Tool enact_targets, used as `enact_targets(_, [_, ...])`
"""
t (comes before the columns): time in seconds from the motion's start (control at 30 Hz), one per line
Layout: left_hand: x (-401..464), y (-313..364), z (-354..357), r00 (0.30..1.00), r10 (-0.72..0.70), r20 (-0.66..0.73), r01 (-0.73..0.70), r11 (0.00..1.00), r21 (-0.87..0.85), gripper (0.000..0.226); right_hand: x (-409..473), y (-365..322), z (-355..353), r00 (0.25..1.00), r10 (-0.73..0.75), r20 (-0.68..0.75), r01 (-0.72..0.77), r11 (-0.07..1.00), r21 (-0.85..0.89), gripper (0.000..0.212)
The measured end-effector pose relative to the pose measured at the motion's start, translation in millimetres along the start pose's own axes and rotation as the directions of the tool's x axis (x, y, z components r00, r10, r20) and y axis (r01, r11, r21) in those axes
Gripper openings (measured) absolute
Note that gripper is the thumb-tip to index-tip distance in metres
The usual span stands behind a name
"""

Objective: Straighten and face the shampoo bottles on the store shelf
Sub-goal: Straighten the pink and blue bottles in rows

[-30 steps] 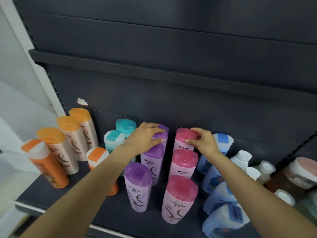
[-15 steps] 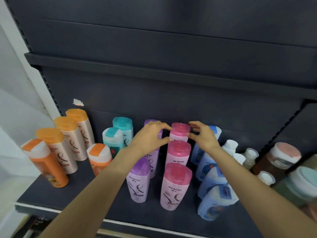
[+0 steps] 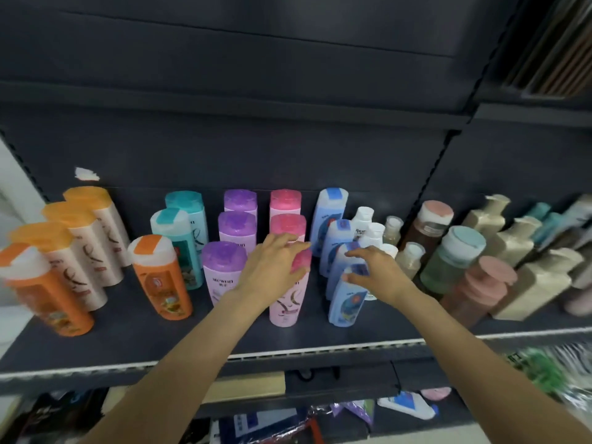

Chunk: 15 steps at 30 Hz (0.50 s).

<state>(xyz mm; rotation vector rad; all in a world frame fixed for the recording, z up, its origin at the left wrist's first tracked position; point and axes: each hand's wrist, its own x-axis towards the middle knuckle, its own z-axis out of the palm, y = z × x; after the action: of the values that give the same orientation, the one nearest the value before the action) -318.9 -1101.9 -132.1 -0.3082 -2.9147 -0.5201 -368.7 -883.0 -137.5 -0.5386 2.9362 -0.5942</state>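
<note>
Moved forward from rear pink row: left hand (image 3: 272,267) fingers spread on front pink bottle (image 3: 290,293); right hand (image 3: 378,272) fingers spread over front blue bottle (image 3: 347,296), next for facing

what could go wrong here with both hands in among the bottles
1. The left hand rests on the front pink bottle; a push could tip it against the purple bottle beside it.
2. The right hand reaches over the tightly packed blue bottles, which might topple together.
</note>
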Motion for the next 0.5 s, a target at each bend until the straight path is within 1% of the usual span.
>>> enact_targets(0.07, [-3.5,-0.2,3.0,1.000,-0.015,0.008,0.015,0.999,0.039,0.052,-1.8,6.4,4.1,0.998,0.022,0.059,-0.020,0.999,-0.029,0.055])
enact_targets(0.1, [-4.3,-0.3,3.9,1.000,-0.019,0.021,0.018,0.998,0.058,0.054,-2.1,8.8,5.2,0.998,0.026,0.065,-0.024,0.999,-0.036,0.055])
enact_targets(0.2, [-6.1,0.6,4.3,0.997,-0.031,0.072,0.021,0.992,0.127,0.063,-0.6,14.6,6.7,0.999,0.024,0.029,-0.024,1.000,-0.001,0.046])
enact_targets(0.3, [-8.0,6.4,5.1,0.995,-0.064,0.081,0.052,0.988,0.144,0.064,-1.7,20.1,3.3,1.000,0.018,0.009,-0.018,0.997,0.077,0.044])
enact_targets(0.4, [-9.5,18.5,6.8,0.993,-0.112,0.024,0.108,0.985,0.136,0.061,-8.1,26.6,-11.0,0.997,-0.003,-0.071,0.019,0.973,0.232,0.044])
enact_targets(0.5, [-13.7,43.8,10.2,0.980,-0.143,-0.136,0.147,0.989,0.019,0.051,-18.3,32.0,-35.6,0.982,-0.011,-0.191,0.087,0.914,0.397,0.039])
